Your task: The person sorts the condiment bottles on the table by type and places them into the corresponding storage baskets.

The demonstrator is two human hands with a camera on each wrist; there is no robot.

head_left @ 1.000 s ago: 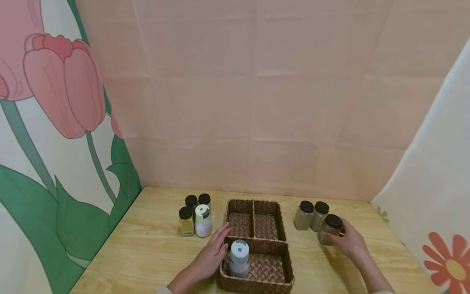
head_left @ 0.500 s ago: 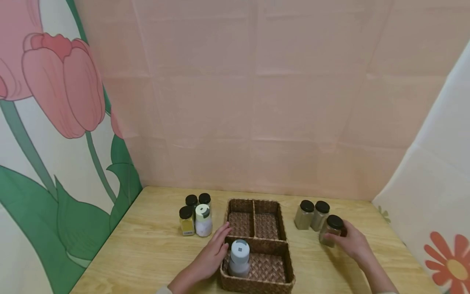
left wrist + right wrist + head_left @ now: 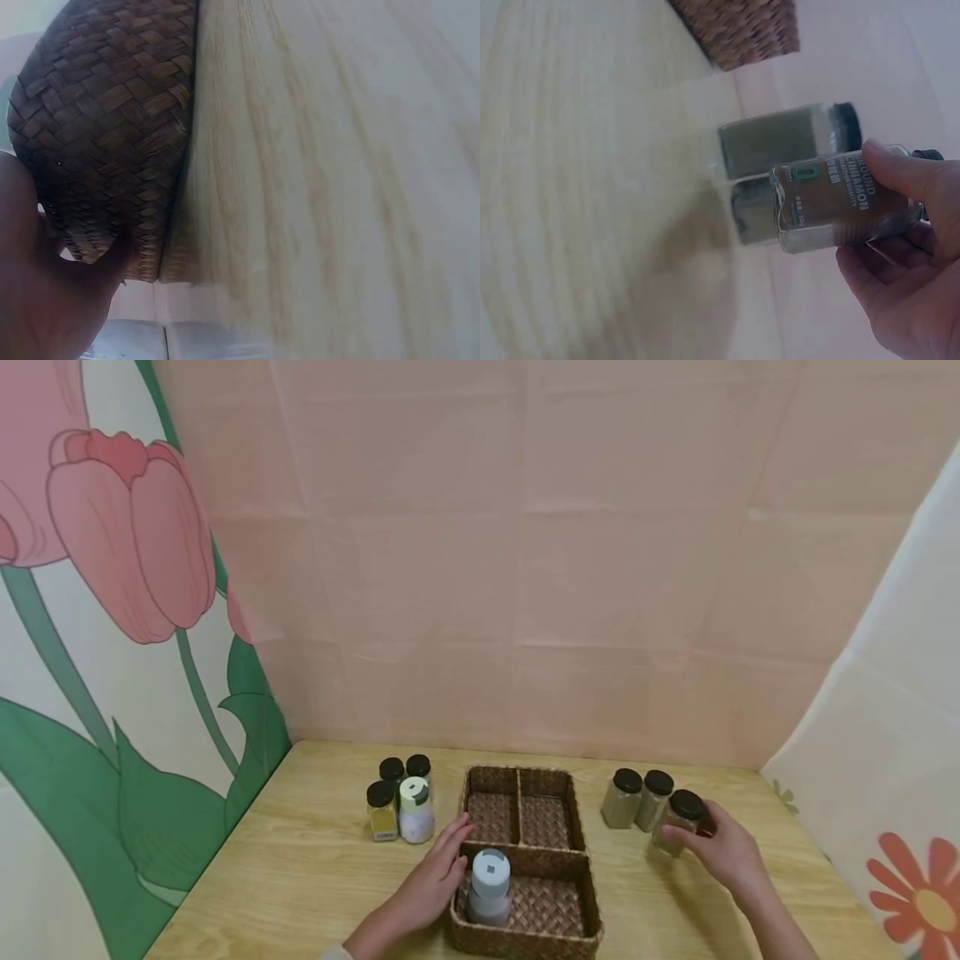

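Note:
A clear glass jar of ground cinnamon (image 3: 840, 199) with a black lid is in my right hand (image 3: 727, 852). Thumb and fingers pinch its sides, and the right wrist view shows its base raised off the table. Two similar black-lidded jars (image 3: 622, 799) stand just left of it. My left hand (image 3: 431, 881) rests against the left side of a brown woven basket (image 3: 525, 942), with fairly straight fingers at the rim. In the left wrist view, a finger touches the basket's outer wall (image 3: 112, 127). A bottle with a pale blue cap (image 3: 491, 889) stands in the basket's front compartment.
Left of the basket stand a yellow-labelled jar (image 3: 382, 814), a white bottle with a pale cap (image 3: 416, 814) and two more black-lidded jars (image 3: 418, 767). Behind the wooden table (image 3: 285, 860) hangs a pink cloth (image 3: 480, 610). Two small compartments form the basket's back half.
The cinnamon jar has risen slightly in my right hand and shifted a little right. My left hand, the basket and the other containers stay in place.

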